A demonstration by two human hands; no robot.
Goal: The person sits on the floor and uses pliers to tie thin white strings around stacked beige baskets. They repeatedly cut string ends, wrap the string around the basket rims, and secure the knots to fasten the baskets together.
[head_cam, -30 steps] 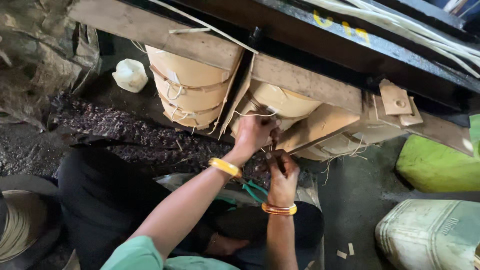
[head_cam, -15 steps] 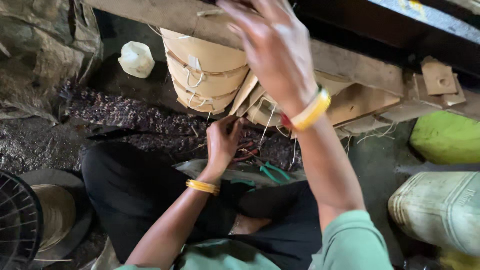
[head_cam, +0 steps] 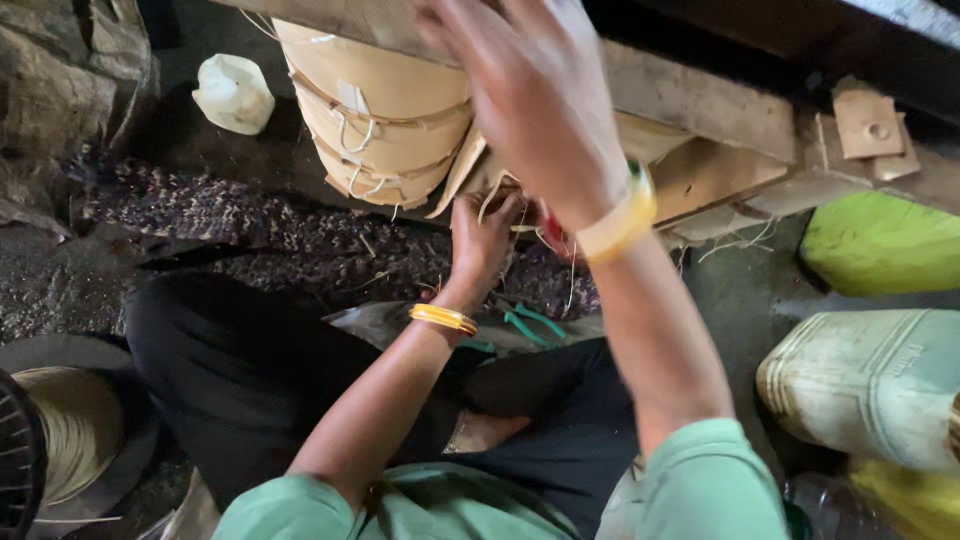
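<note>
Seen from the head camera looking down, both hands work in front of a seated person. Left hand (head_cam: pixel 483 235), with a yellow bangle (head_cam: pixel 443 318) on its wrist, is curled closed around thin pale strips (head_cam: pixel 497 195) at the lower edge of a slanted wooden plank (head_cam: pixel 700 105). Right hand (head_cam: pixel 535 95) is raised close to the camera and blurred, fingers spread loosely and holding nothing visible; a wide yellow bangle (head_cam: pixel 617 222) sits on its wrist.

Just left of the left hand, tucked under the plank, is a stack of tan cardboard drums (head_cam: pixel 380 120) bound with pale cord. Green-handled pliers (head_cam: pixel 530 325) lie on the ground just below the left wrist, near the person's crossed legs in black trousers (head_cam: pixel 260 370).

A white plastic jug (head_cam: pixel 233 92) stands at upper left, well apart from the hands. At right lie a bright green sack (head_cam: pixel 885 245) and, below it, a dirty white plastic canister (head_cam: pixel 870 385) on its side. A coil of pale strip (head_cam: pixel 65 430) rests at lower left.
</note>
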